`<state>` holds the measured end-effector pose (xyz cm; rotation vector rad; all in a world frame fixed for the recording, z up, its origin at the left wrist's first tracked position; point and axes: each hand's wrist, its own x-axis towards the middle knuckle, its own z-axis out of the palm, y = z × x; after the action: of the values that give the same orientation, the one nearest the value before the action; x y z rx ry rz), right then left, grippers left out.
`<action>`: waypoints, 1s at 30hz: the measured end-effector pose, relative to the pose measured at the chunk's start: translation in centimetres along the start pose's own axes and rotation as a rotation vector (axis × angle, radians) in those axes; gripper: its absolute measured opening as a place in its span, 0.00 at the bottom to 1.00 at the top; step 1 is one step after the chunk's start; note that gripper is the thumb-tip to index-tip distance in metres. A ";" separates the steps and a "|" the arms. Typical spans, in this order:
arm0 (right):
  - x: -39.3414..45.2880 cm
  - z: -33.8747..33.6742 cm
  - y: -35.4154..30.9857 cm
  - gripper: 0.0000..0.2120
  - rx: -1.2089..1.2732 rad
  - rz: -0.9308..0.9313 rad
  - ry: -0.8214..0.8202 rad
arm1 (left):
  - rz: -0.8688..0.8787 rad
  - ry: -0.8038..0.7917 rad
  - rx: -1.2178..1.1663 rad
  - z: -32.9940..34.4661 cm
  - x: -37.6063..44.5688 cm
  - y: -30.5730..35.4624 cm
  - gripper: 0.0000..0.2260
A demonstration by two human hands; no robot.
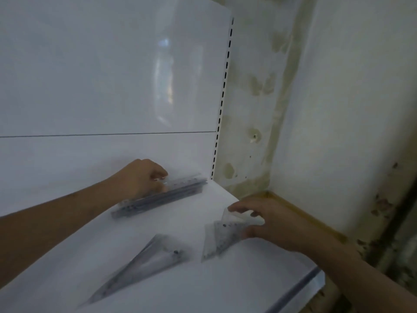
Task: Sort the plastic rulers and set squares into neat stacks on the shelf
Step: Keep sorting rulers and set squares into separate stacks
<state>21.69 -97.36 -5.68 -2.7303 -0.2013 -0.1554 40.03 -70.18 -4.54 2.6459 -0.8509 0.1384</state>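
A stack of clear plastic rulers (162, 197) lies at the back of the white shelf (158, 290), near the rear panel. My left hand (141, 177) rests on the stack's upper end, fingers curled over the top ruler. A long narrow clear set square stack (140, 267) lies flat at the shelf's front. My right hand (268, 220) pinches a small pile of short clear set squares (220, 238) at the shelf's right side, one corner lifted off the surface. The frame is blurred.
The white rear panel (101, 75) stands behind the shelf, with a slotted upright (222, 96) at its right edge. A stained white wall (338, 98) closes in on the right. The shelf's front lip (300, 288) runs at the lower right.
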 end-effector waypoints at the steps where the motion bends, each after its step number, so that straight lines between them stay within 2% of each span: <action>1: 0.7 0.1 0.3 0.24 0.004 -0.018 -0.019 | -0.010 -0.008 -0.018 0.3 0.3 -0.1 0.21; 5: 2.5 1.1 1.5 0.25 0.033 -0.106 -0.154 | -0.045 -0.067 -0.086 2.0 1.1 -0.2 0.24; 9: 3.0 1.7 2.1 0.25 0.040 -0.184 -0.226 | -0.063 -0.020 -0.082 2.9 1.4 0.2 0.23; 15: 4.6 2.3 2.2 0.29 0.051 -0.353 -0.260 | -0.161 0.023 0.037 3.2 1.8 2.0 0.21; 21: 5.0 3.3 3.5 0.27 0.177 -0.419 -0.251 | -0.265 0.035 0.154 3.7 2.2 3.2 0.15; 30: 4.7 3.7 3.9 0.29 0.251 -0.457 -0.249 | -0.320 0.012 0.142 4.2 1.1 3.4 0.20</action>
<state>27.22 -98.88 -9.87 -2.4060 -0.8539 0.0818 38.89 -74.86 -7.25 2.8694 -0.4170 0.1365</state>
